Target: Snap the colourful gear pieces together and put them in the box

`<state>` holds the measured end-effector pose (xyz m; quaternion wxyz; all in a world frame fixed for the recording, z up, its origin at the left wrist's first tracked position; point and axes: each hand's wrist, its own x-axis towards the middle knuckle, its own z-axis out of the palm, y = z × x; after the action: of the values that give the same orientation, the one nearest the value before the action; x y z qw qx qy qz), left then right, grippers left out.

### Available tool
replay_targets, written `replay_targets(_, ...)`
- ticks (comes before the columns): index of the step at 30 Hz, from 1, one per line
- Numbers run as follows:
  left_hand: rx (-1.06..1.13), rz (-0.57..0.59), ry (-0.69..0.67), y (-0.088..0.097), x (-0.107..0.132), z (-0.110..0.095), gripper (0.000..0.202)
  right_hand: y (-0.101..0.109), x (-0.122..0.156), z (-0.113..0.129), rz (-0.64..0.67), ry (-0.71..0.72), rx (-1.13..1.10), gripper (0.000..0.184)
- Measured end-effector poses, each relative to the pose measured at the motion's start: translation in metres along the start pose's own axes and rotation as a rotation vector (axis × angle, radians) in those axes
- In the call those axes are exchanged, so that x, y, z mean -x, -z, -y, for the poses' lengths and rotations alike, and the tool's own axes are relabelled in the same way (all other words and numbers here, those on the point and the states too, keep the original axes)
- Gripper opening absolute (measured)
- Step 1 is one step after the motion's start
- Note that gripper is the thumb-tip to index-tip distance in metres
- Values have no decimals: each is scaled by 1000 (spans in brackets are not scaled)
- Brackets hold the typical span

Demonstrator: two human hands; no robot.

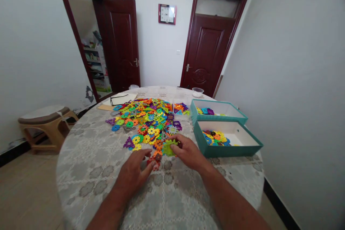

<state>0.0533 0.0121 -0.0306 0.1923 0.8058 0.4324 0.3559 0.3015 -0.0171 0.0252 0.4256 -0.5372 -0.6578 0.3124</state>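
Observation:
My right hand (187, 151) has its thumb and fingers pinched on a lime-green plastic building piece (169, 148) with a notched edge, low over the table. My left hand (134, 169) rests at the front of the pile, its thumb and index finger apart. The left thumb tip touches a red notched piece (155, 165); a small brown piece (158, 157) lies close to its fingertips. Orange pieces (157, 145) lie between my two hands. Beyond them spreads a large heap of colourful interlocking pieces (151, 113), shaped like flowers, squares and triangles.
Two teal-edged boxes, a near one (229, 152) and a far one (219, 117), stand at the right with pieces inside. Glasses (118, 99) lie on paper at the back left. A clear bowl (198, 92) sits near the table's (88, 158) far edge. A stool (45, 125) stands left.

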Motion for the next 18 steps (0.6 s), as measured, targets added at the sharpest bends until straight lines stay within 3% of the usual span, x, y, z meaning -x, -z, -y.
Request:
replay_targets(3,-167,85,-91,-2,2,-3,31,30,-4,10,-95,6,160,27)
replay_targets(8,-305,165,-42,-1,3,-13,25,100,-30,2,-305,39,468,31)
replay_targets(13,-267,154,-32,0,5,-11,22,168,-78,-34,-484,-176,821,33)
replay_targets(18,-159,122,-58,-5,6,-6,34,201,-107,-54,-566,-299,869,35)
